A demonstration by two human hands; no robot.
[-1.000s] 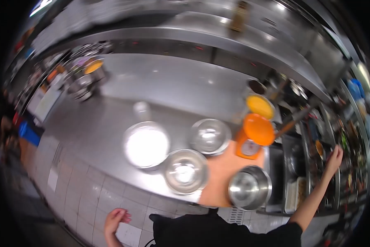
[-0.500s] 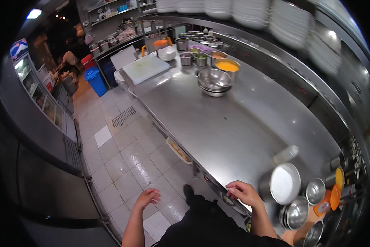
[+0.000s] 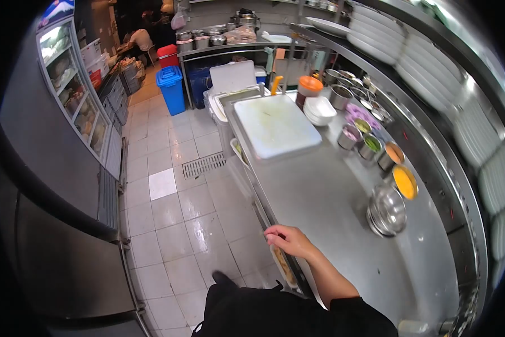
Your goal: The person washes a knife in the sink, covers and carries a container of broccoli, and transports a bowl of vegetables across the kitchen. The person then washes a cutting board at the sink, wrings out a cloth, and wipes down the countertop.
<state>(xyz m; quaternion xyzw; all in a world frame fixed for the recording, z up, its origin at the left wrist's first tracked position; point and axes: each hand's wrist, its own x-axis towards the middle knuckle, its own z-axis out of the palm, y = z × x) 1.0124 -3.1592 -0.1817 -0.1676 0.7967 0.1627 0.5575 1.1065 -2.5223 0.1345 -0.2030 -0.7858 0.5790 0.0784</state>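
Steel counter [image 3: 325, 188] stretches lengthwise ahead; my right hand [image 3: 289, 241], loosely curled, seemingly empty, is at its near edge, bowls [image 3: 387, 212] farther across it, my left hand out of view.

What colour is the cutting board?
The board is white with faint yellowish marks, as the head view shows.

Contact between the right hand [image 3: 289, 241] and the surface [image 3: 320, 188] was indeterminable. The bottom edge cropped a container [image 3: 413, 327]. Fridge contents [image 3: 73, 101] were too small to identify.
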